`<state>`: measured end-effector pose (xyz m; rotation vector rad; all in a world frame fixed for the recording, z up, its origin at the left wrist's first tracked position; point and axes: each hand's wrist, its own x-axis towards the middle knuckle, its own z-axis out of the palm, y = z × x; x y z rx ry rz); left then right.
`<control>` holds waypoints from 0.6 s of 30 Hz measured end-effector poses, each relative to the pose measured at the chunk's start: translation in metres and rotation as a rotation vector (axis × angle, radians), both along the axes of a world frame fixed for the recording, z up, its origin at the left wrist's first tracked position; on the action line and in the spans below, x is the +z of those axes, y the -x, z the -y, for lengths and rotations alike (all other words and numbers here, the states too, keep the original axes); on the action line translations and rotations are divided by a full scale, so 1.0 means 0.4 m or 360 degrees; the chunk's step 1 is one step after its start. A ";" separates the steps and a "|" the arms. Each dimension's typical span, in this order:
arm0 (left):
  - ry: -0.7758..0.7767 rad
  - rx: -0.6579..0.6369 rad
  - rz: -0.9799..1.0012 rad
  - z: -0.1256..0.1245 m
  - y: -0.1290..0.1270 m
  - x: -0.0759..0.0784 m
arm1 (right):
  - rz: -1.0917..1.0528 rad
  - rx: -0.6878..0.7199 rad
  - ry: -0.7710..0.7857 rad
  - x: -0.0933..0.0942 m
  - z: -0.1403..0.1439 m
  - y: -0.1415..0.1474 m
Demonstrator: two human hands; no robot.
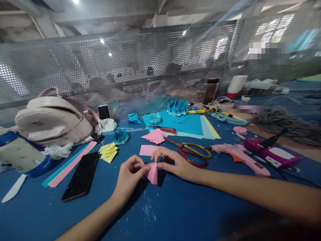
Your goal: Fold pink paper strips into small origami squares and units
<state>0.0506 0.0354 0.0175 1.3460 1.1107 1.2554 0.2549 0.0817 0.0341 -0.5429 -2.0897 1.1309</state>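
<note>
Left hand: the left hand point(130, 174) sits low at the middle of the table point(175, 207), fingers point(140, 169) curled in and pinched on the left edge of a small pink paper point(152, 172).
Right hand: the right hand point(175, 164) comes in from the right, fingers bent over the top of the same pink paper, thumb and forefinger closed on its upper edge.
Pink paper: folded, standing up off the blue table between the two hands, gripped from both sides.
Just behind the hands: a flat pink sheet point(147, 150) lies on the table, touching nothing but the surface; past it, a pink folded star point(155, 136).
Scissors: yellow-and-red handled scissors point(193, 152) lie just beside the right hand, blades pointing away to the left.
Glue gun: a pink glue gun point(238, 157) lies right of the scissors, near the right forearm.
Phone: a black phone point(81, 175) lies face up, left of the left hand, well apart from it.
Strips: pink and blue paper strips point(70, 164) run beside the phone.
Yellow paper: a folded yellow piece point(109, 152) sits between phone and pink sheet.
Far side: blue paper crowns point(177, 107) stand on a blue sheet point(185, 124).
Left edge: a pale pink backpack point(55, 118) rests on the table.
</note>
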 end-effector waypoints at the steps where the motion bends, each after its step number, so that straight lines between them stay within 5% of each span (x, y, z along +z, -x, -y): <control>1: -0.0019 -0.0001 0.0004 -0.001 0.001 0.000 | 0.0000 0.0003 -0.0018 -0.001 0.000 0.000; 9: -0.0176 -0.0020 -0.0096 0.000 0.002 0.006 | 0.0129 -0.0131 0.0104 -0.003 -0.002 0.005; 18: -0.0128 -0.0079 -0.0343 0.005 -0.006 0.013 | 0.0098 0.0005 0.0146 -0.005 -0.001 0.007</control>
